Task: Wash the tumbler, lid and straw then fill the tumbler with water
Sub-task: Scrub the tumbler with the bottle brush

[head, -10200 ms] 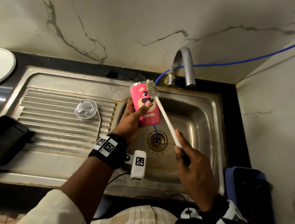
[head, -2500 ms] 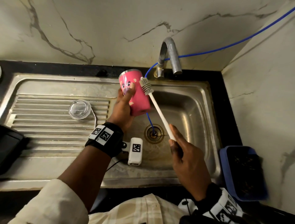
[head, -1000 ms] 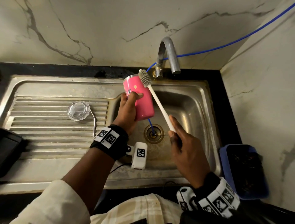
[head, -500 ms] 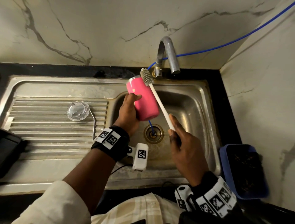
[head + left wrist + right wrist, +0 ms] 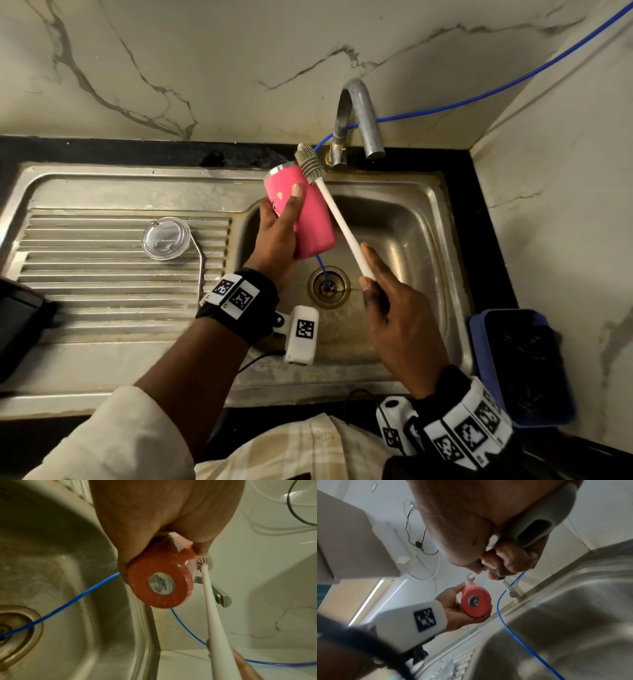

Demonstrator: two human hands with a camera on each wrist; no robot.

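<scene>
Overhead, left hand (image 5: 277, 236) gripping pink steel-rimmed tumbler (image 5: 301, 209), right hand (image 5: 394, 308) clasping white long-handled bottle brush (image 5: 334, 209), above stainless-steel sink (image 5: 404, 219) against veined marble wall (image 5: 205, 68).

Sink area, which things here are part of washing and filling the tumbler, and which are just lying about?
In the job:
pink tumbler, held in left hand
bottle brush, held in right hand
clear lid on the drainboard
metal straw beside it
tap

Lying about:
blue hose
blue tub
black object
</scene>
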